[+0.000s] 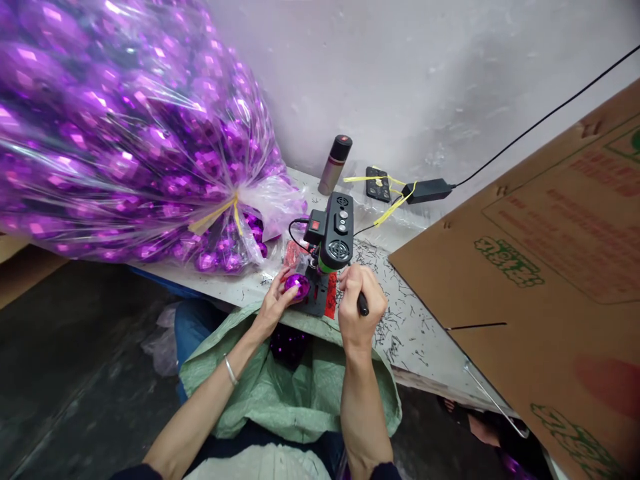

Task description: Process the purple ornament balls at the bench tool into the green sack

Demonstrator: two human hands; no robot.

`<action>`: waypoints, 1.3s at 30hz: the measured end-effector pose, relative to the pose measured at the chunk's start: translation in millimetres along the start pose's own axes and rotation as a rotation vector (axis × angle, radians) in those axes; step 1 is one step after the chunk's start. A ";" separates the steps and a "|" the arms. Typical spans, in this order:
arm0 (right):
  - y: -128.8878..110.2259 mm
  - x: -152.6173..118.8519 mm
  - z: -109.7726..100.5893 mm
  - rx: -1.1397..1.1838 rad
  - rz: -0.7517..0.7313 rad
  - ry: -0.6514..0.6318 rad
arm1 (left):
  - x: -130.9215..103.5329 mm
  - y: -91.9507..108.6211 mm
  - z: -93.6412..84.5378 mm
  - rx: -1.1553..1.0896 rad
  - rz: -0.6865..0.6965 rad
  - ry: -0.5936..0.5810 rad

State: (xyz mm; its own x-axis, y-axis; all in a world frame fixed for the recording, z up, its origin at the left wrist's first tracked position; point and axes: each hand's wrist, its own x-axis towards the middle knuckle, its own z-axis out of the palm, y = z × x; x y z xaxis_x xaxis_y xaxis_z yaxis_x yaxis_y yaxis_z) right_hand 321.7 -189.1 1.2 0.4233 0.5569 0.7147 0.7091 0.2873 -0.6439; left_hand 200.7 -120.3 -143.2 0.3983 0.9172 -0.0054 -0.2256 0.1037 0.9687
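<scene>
My left hand [274, 303] closes its fingers around a shiny purple faceted ball [297, 287], held low against the front of a small black bench machine [337, 233]. On the machine's right, my right hand [361, 303] is wrapped round a black handle [363, 305], whose end pokes out of the fist. I cannot see where the handle joins the machine. A red strip [331, 297] lies by the machine's base plate. Below both hands an open green woven sack [320, 400] spreads across my lap, with purple balls [289, 345] in its dark mouth.
A huge clear bag of purple balls [130, 147], tied with yellow string, fills the left. Behind the machine stand a spray can [335, 165], a phone-like black object [377, 185] and a power adapter [427, 195]. Black shavings litter the table [410, 333]. A cardboard box [545, 267] blocks the right.
</scene>
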 end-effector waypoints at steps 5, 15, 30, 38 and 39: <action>-3.1 2.4 -0.5 -0.015 -0.016 0.004 | 6.1 -4.4 6.6 0.230 0.101 0.075; -1.0 -2.2 -1.4 0.006 -0.043 -0.004 | 13.2 -12.2 8.6 0.630 0.273 0.100; 4.9 -10.6 -1.4 0.020 -0.041 0.001 | 21.4 -15.2 12.0 0.770 0.473 -0.007; 23.7 -27.6 4.5 -0.053 -0.188 0.021 | 22.9 -21.8 11.4 0.734 0.461 0.000; 27.8 -31.0 6.3 -0.060 -0.214 0.030 | 22.5 -21.8 11.5 0.734 0.466 0.002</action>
State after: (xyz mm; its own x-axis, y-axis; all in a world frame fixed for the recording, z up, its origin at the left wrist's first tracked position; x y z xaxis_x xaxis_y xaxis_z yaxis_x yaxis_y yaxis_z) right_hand 324.8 -193.4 -40.6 0.2752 0.4648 0.8416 0.8163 0.3495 -0.4599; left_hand 224.9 -106.4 -161.6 0.4066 0.8052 0.4317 0.2651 -0.5562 0.7876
